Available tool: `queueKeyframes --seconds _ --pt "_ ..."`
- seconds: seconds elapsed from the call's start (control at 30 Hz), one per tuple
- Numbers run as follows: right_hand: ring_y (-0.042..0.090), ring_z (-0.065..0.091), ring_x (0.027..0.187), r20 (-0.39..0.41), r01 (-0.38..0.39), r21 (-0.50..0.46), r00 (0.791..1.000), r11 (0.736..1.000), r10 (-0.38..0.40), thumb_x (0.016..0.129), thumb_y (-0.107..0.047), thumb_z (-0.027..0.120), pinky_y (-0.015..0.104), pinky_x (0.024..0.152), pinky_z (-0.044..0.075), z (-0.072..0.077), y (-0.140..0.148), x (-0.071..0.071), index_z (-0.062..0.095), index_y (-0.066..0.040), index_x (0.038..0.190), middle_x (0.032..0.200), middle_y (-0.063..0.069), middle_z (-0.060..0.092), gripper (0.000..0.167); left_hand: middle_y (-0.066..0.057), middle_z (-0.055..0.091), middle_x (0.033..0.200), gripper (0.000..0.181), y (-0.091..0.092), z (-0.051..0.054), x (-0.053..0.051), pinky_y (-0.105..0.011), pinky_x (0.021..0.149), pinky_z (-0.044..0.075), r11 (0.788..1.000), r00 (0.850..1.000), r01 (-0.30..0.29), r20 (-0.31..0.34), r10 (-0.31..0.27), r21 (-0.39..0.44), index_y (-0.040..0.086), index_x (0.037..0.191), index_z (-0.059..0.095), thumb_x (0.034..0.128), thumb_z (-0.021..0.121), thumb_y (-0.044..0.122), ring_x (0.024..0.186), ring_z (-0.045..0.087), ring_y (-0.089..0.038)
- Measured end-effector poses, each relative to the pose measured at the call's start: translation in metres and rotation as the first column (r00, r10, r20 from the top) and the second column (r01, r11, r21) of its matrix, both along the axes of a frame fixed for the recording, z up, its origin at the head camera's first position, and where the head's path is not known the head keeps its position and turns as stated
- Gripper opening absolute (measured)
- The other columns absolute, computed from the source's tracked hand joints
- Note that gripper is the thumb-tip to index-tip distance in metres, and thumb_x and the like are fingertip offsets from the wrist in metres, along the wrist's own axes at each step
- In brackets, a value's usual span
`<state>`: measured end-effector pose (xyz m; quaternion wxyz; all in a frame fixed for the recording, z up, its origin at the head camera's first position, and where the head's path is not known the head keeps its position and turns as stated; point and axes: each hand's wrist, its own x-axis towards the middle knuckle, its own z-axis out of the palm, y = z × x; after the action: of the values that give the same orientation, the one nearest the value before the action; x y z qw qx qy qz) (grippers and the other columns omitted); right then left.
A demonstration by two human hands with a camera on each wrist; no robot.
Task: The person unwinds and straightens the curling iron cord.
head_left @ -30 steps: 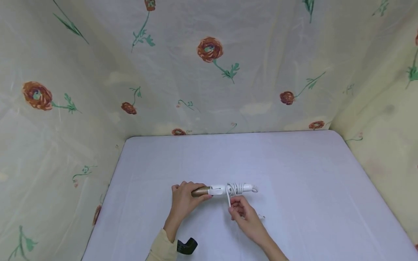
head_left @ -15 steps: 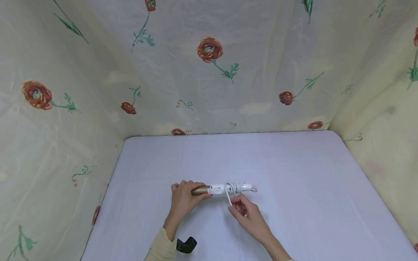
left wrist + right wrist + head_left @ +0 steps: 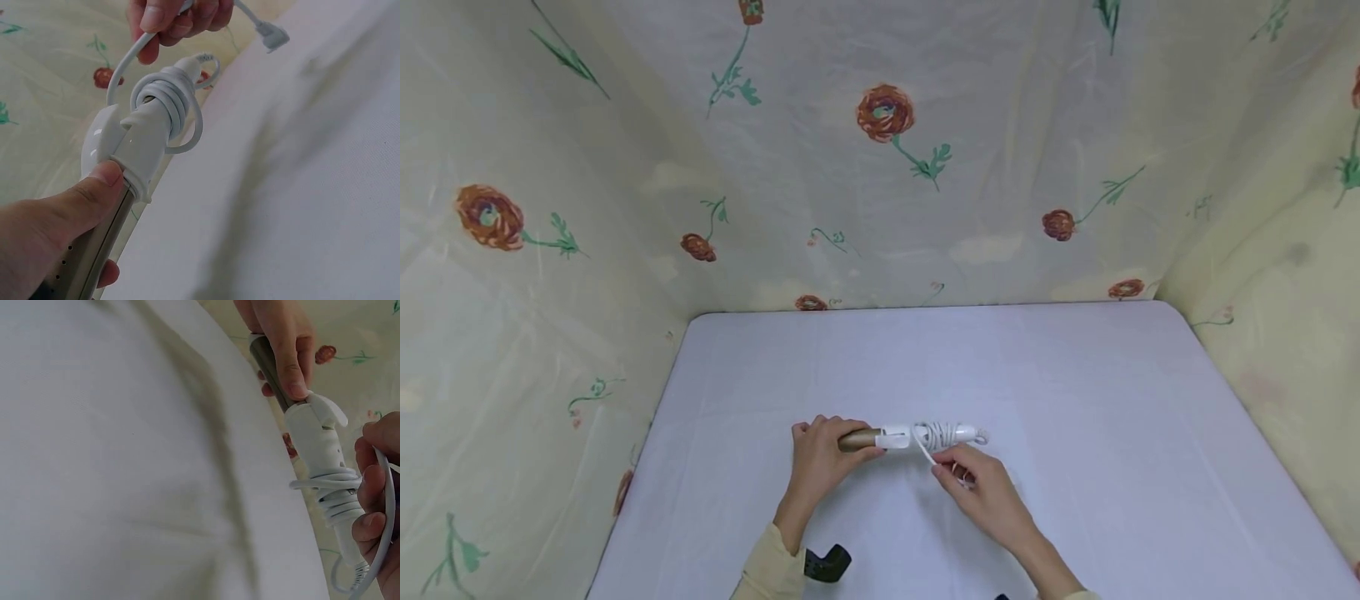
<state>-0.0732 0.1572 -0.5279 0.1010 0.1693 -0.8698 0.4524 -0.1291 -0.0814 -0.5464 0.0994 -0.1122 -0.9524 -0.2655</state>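
Far side: beyond the white and bronze, rod-shaped appliance (image 3: 895,437), the flat white tabletop (image 3: 1037,367) leaves a broad passage.
Right side: outward of the person's right hand (image 3: 987,492), another wide stretch offers room.
Between the hands: the appliance bars the way lengthwise, gripped at its bronze end by the left hand (image 3: 822,457); a strand of thin white cord (image 3: 937,434) slants from its coils to the right fingers.
Between the forearms: a gap opens, narrowed by a black angular piece (image 3: 829,564) beside the left sleeve.
Cord's end: a small white plug (image 3: 272,37) sticks out past the right hand.
Outer limit: cream floral sheeting (image 3: 880,225) walls the back and both sides.
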Motion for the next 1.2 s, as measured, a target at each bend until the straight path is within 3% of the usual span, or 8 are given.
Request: queueKeyframes --seconds 0.2,0.5,0.7,1.2 --pt "-0.002 0.047 0.066 -0.032 -0.009 0.060 0.999 0.998 0.011 0.086 -0.011 0.069 0.021 0.056 0.045 0.008 0.007 -0.007 0.071 -0.012 0.095 0.081 -0.013 0.061 0.010 0.010 0.071 0.083 0.043 0.000 -0.001 0.000 -0.036 0.076 0.025 1.000 1.000 0.004 0.022 -0.004 0.012 0.031 0.096 0.074 0.0642 0.076 0.059 0.072 0.051 -0.009" --pt "-0.002 0.046 0.065 -0.074 -0.002 0.075 0.997 0.997 0.008 0.085 -0.010 0.069 0.021 0.052 0.042 0.015 0.017 -0.016 0.073 -0.010 0.097 0.079 -0.013 0.058 0.012 0.011 0.070 0.081 0.041 0.001 -0.002 0.001 -0.035 0.075 0.022 0.998 0.999 0.032 0.009 -0.033 0.048 0.030 0.096 0.074 0.0641 0.076 0.057 0.069 0.047 -0.007" --pt "-0.002 0.045 0.065 -0.094 0.012 0.112 0.996 0.994 -0.001 0.086 -0.010 0.069 0.018 0.054 0.040 0.019 0.021 -0.022 0.072 -0.011 0.097 0.081 -0.013 0.057 0.012 0.011 0.070 0.082 0.042 0.002 -0.002 0.000 -0.036 0.077 0.022 0.998 0.999 0.029 0.044 -0.031 0.056 0.030 0.096 0.074 0.0647 0.076 0.058 0.070 0.047 -0.007" --pt "0.001 0.051 0.071 -0.106 -0.004 0.207 0.994 0.978 0.027 0.087 -0.009 0.068 0.021 0.062 0.048 0.024 0.030 -0.043 0.072 -0.011 0.097 0.083 -0.007 0.058 0.012 0.010 0.070 0.083 0.043 0.002 -0.001 0.001 -0.039 0.078 0.025 0.999 0.998 0.021 0.051 -0.023 0.049 0.030 0.098 0.074 0.0647 0.076 0.058 0.071 0.048 -0.008"
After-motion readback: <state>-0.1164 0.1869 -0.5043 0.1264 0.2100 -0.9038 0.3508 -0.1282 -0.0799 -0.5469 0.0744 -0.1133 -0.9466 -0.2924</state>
